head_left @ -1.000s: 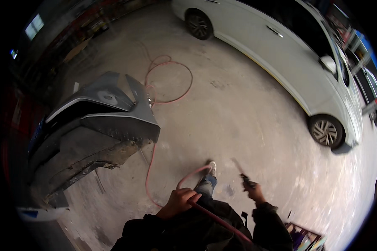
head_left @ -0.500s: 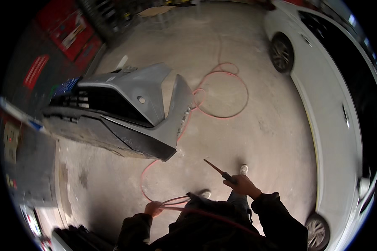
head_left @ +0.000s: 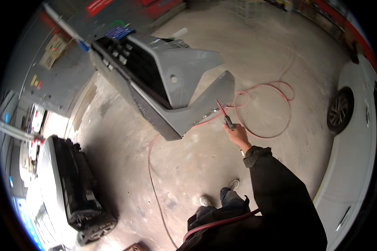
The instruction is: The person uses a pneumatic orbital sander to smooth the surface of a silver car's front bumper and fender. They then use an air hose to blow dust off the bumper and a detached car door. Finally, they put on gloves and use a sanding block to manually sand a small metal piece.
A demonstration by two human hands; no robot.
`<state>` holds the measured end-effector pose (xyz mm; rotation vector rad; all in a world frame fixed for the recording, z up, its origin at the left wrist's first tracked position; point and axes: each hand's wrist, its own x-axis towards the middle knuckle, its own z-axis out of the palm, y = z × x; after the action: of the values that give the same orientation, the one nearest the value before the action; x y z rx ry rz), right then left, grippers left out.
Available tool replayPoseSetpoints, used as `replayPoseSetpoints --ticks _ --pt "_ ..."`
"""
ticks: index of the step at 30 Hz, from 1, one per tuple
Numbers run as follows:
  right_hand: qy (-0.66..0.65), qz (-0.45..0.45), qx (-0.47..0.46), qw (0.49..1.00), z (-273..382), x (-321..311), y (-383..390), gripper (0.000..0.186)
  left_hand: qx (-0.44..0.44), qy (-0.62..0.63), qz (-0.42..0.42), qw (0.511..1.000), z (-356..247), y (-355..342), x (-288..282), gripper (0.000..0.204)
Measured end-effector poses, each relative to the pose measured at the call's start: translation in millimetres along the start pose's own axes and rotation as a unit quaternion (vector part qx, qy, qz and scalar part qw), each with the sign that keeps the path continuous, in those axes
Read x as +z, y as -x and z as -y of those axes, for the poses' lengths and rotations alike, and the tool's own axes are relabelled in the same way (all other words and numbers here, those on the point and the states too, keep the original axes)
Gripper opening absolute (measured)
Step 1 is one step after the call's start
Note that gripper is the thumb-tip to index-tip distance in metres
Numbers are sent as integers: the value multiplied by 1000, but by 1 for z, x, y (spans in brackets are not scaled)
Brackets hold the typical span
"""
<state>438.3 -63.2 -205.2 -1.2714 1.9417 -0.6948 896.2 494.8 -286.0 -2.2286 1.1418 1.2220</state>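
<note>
Stretched out forward, my right hand (head_left: 237, 134) is closed around the dark grip of what looks like an air blow gun (head_left: 228, 120) with a long, thin reddish nozzle. In the picture the nozzle tip overlaps the right end of a grey car bumper (head_left: 201, 59); I cannot tell whether it touches. The bumper has a dark lower trim and a small round hole. A red hose (head_left: 222, 224) runs across my waist, though its join to the blow gun is not visible. My left hand is out of view.
Loops of red hose (head_left: 263, 137) lie on the concrete floor right of the bumper, and one line runs toward my feet. A white car (head_left: 351, 167) stands at the right. Another car part, white and black (head_left: 73, 180), sits at the left, near a dark wall (head_left: 65, 90).
My right hand has reached forward with the blow gun, up to the bumper's right end. My left hand, earlier holding the hose, has left the view. The view has turned left.
</note>
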Motion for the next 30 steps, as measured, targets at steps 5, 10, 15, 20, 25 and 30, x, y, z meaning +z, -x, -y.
replayPoseSetpoints --ticks 5,10,15,20,25,30 --pt "-12 108 -123 987 72 52 50 59 -55 163 -47 984 -36 54 58 28" --pt "77 213 -142 964 29 79 129 61 -77 244 -64 965 -16 92 126 29" --pt "73 357 -40 930 -18 83 214 47 -65 257 -47 963 14 118 233 31" --pt "-47 242 -6 969 -45 80 226 36 33 281 -164 945 -2 119 230 26" --pt "-209 32 28 977 -28 36 187 34 192 344 -330 858 -61 163 89 12" --pt "-360 -59 -21 931 33 -10 191 25 225 331 -423 813 -66 193 46 11"
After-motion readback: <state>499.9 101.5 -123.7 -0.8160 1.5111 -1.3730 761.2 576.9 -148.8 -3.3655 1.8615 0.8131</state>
